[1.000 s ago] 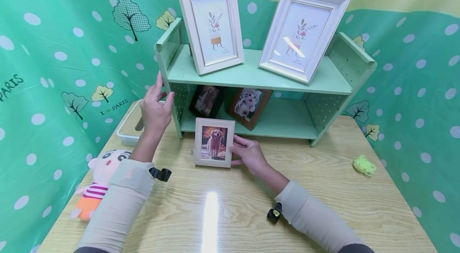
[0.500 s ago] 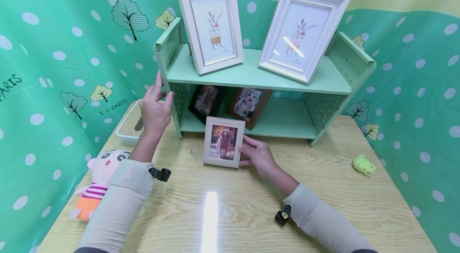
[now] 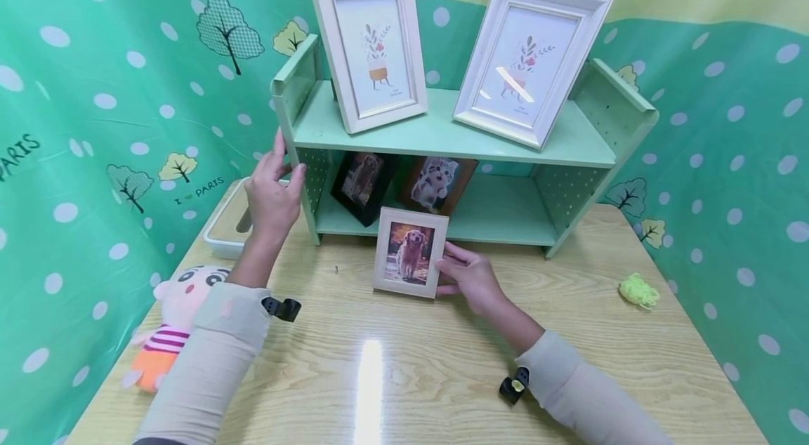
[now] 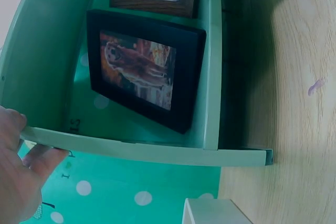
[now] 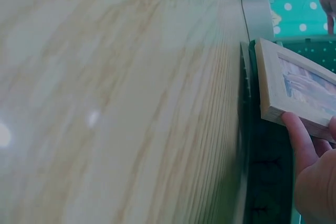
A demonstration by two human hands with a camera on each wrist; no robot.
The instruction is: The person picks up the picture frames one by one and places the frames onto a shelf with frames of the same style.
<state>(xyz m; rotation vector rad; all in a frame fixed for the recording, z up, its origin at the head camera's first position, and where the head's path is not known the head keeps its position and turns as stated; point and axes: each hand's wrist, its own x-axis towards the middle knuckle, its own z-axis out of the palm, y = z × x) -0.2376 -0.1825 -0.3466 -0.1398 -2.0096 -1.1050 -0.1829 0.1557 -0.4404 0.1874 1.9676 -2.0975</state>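
Note:
My right hand [image 3: 475, 280] pinches the right edge of a small cream photo frame [image 3: 379, 266] with a golden retriever picture. The frame is upright and slightly tilted in front of the green shelf [image 3: 505, 213]; the right wrist view shows the same cream frame [image 5: 270, 77] with fingers at its edge. On the shelf's left side panel, my left hand [image 3: 273, 199] holds the front edge between thumb and fingers. Inside the lower shelf, a black photo frame [image 3: 365, 213] with a dog picture leans at left. Beside it leans a brown photo frame [image 3: 464, 182] with a kitten picture, partly hidden by the cream frame.
Two white photo frames [image 3: 413, 45] stand on the upper shelf. A lidded box [image 3: 218, 247] and a plush toy [image 3: 166, 340] lie at left on the wooden table [image 3: 442, 375]. Yellow-green yarn [image 3: 638, 290] lies at right. Polka-dot cloth [image 3: 126, 122] hangs behind.
My right hand has moved the cream photo frame to the right along the shelf front, uncovering more of the black frame and covering more of the brown one. My left hand stays in place.

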